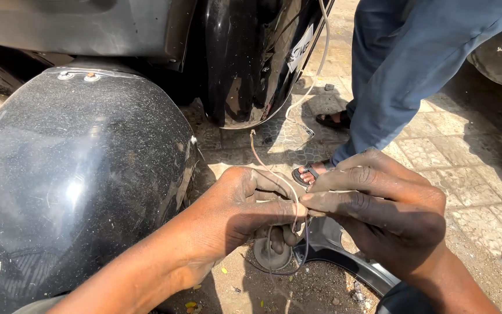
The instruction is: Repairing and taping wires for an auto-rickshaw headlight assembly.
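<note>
**Both hands pinching thin wires, low centre of frame**

Thin wires (293, 200) sit centre-low in frame, right betw. my two hands. One pale strand runs up from my fingers twd the top centre; a darker one loops down below my hands, by a small round grey disc (272, 256) on the ground.

My left hand (245, 212) comes in from lower left, forearm angled up, fingers curled in and closed on the wires, thumb side up. My right hand (387, 212) comes in from lower right, back of hand up, fingers stretched left & pressed together; tips meet the left hand's at the wires. Both closed in a pinch, nothing else held.

Ground = paved blocks (466, 151), dusty, w/ sandy dirt and bits of litter at the bottom. Outdoors, hard sun, sharp shadows.

Count: 2 hands of mine; at least 2 wire strands, can't tell exact no.; 1 big black dusty mudguard (71, 174) filling the left side; 1 glossy black body panel (251, 58) top centre; 1 curved grey rim piece (350, 264) under my right hand; 1 other person, top right, in blue trousers (402, 75), sandalled foot (312, 171) just above my hands.
</note>
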